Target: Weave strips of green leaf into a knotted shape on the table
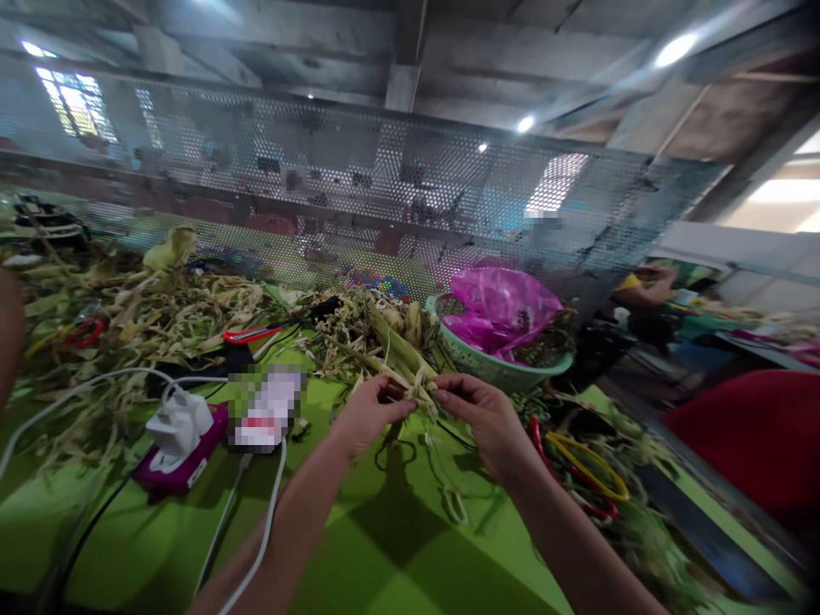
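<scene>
My left hand [370, 412] and my right hand [482, 412] meet over the green table [397, 547], both closed in a pinch on the near end of a bundle of pale green stalks [398, 352]. The bundle runs away from me toward the heap of dried leaves. Thin strands hang from its end between my fingers.
A heap of dry husks and leaves [147, 316] covers the left and far table. A teal basket [496, 366] holds a pink plastic bag [503, 307]. A white charger on a purple block [183, 440] with cables lies left. Red and yellow rings [586, 474] lie right. A perforated metal screen [384, 188] stands behind; another person's arm [644, 286] shows beyond it.
</scene>
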The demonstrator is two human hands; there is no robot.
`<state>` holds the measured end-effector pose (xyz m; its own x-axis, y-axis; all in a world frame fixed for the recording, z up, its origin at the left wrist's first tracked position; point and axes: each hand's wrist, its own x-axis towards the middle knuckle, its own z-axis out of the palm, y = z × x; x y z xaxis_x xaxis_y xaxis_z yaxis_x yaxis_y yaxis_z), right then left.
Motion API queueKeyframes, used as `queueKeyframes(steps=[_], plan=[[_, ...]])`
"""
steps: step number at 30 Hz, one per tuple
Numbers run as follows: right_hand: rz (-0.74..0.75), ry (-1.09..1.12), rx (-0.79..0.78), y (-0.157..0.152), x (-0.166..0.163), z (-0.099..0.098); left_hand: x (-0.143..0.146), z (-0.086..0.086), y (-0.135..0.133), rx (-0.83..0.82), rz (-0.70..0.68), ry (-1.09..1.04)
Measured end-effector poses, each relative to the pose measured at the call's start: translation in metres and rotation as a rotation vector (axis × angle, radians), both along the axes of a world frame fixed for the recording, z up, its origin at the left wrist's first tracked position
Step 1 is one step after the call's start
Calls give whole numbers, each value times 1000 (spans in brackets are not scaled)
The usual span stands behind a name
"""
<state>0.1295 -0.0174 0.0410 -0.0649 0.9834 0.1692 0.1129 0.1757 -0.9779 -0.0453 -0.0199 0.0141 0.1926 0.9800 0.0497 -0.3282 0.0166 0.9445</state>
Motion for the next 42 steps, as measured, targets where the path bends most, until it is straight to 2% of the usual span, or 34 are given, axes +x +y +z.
queueKeyframes(steps=[7,15,21,28,32,37,42], plan=[[1,-109,68,2,-5,-5,2,-3,0,73,-1,122],[-2,-101,140,1,-5,-6,3,4,-3,38,-17,128],[-17,-195,166,0,-8,-6,6,7,-5,40,16,98],[-103,-468,409,-10,-16,-7,8,-5,0,21,143,217],[-97,-512,506,-14,-19,-7,10,-12,3,11,184,152],[-68,-540,537,-14,-14,-5,11,-10,2,-41,160,-1],[-50,-636,764,-18,-12,-5,14,-6,-1,-124,191,-121]])
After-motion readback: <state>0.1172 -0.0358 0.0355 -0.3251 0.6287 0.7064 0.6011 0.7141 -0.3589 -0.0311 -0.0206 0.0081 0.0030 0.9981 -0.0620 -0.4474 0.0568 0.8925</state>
